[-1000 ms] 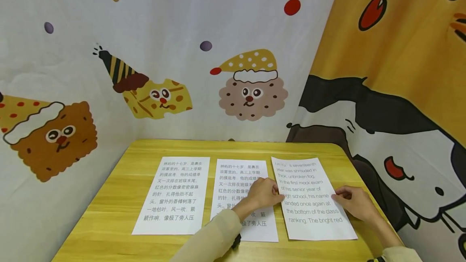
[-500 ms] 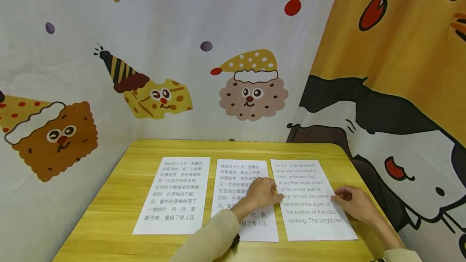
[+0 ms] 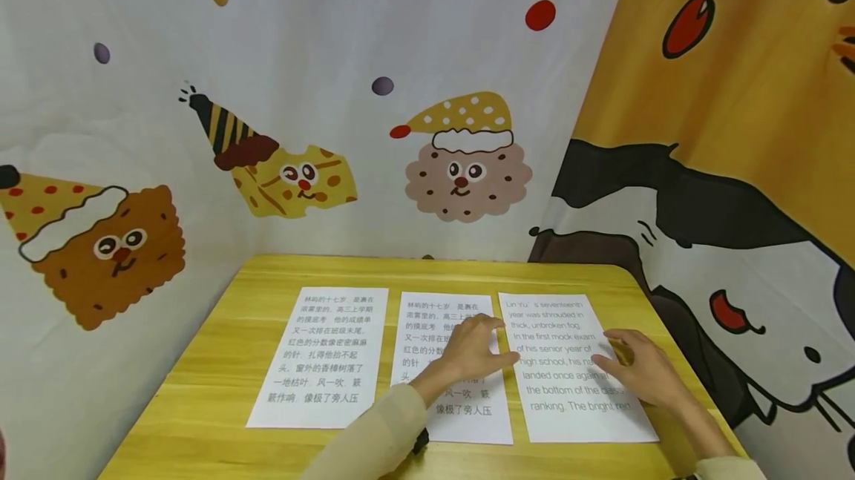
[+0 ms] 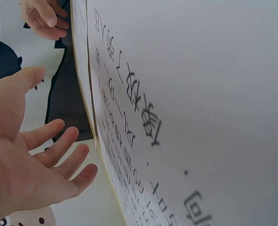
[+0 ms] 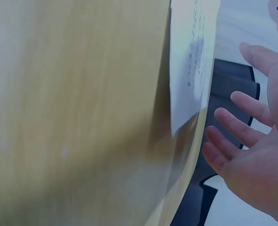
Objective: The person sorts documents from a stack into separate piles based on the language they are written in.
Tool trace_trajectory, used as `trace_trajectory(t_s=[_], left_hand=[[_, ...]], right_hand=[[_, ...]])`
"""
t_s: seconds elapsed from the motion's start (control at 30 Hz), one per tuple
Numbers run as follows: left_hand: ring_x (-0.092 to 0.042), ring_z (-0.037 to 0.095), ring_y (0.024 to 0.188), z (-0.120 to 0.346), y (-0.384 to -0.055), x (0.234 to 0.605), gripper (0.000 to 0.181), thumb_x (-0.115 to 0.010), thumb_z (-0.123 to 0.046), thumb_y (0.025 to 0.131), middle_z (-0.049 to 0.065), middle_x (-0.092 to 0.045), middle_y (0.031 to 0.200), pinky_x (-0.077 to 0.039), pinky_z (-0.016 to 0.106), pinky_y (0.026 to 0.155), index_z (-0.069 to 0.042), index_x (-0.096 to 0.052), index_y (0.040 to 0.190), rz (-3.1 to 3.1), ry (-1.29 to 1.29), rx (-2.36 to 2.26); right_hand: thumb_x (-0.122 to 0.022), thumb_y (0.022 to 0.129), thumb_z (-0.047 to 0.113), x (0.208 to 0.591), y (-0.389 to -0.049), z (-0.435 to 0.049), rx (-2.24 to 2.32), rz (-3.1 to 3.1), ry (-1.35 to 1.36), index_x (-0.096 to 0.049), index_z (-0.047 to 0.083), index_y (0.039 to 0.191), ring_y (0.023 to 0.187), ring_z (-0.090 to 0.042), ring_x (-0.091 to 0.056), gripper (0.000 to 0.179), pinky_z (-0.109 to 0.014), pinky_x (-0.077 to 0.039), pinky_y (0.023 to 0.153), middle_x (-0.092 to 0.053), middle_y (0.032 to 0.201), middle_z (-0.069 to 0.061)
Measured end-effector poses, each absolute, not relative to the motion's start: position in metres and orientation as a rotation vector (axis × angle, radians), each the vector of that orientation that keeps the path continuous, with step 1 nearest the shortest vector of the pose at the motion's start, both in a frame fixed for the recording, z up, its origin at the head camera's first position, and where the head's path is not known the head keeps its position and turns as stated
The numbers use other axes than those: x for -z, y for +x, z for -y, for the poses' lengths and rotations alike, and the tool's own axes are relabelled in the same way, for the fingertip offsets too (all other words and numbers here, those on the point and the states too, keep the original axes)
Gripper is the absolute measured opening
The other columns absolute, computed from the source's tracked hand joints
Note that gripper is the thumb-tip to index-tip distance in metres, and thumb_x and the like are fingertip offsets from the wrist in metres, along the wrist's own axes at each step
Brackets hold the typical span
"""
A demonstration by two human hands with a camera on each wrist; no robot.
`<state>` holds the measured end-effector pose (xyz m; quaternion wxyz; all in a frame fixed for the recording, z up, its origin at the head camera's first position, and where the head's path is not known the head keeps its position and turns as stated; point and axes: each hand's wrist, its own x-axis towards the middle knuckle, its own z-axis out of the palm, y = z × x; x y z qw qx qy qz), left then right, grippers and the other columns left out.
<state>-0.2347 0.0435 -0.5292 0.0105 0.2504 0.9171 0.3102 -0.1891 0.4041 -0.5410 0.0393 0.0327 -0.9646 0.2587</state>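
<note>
Three printed sheets of paper lie in a row on the table. On the right is the English sheet (image 3: 554, 424), flat, with a hand on either side. My left hand (image 3: 467, 354) hovers over the middle sheet (image 3: 410, 331), thumb and fingers spread apart, its tips by the English sheet's left edge. My right hand (image 3: 644, 372) overlaps that sheet's right edge, its fingers parted too. Both wrist views show relaxed fingers with nothing in them: the left hand (image 4: 40, 150) beside Chinese text, the right hand (image 5: 261, 127) above the sheet's corner (image 5: 186, 103).
The left sheet (image 3: 320, 361), printed in Chinese, lies apart from the middle one. A yellow wood-grain table (image 3: 194, 391) carries all three. Behind and beside it hangs a curtain (image 3: 307, 35) with cartoon figures.
The English sheet has settled flat and straighter on the table. Both hands have let go of its edges, their fingers spreading; the right hand has shifted slightly inward over it.
</note>
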Motion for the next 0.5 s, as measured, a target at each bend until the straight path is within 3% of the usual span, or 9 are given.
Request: trace_trajectory(t_s=[0.2,0.5], left_hand=[[-0.062,0.032,0.152,-0.035,-0.232,0.529,0.080,-0.083,-0.058,0.095,0.010,-0.065,0.163,-0.049,0.056,0.128,-0.014,-0.063,0.158,-2.854,0.760,-0.930],[-0.052,0.036,0.162,-0.010,-0.229,0.523,0.083,-0.084,-0.057,0.096,0.016,-0.055,0.172,-0.044,0.062,0.132,-0.009,-0.060,0.161,-2.836,0.771,-0.983]], right_hand=[[-0.088,0.098,0.049,0.537,-0.188,-0.391,-0.810,2.971,0.153,-0.056,-0.005,0.158,0.147,-0.067,-0.048,0.086,-0.083,-0.043,0.115,-0.050,0.163,-0.041],[-0.089,0.097,0.048,0.529,-0.187,-0.372,-0.815,2.950,0.222,-0.055,-0.003,0.158,0.147,-0.066,-0.050,0.087,-0.084,-0.044,0.115,-0.051,0.164,-0.040]])
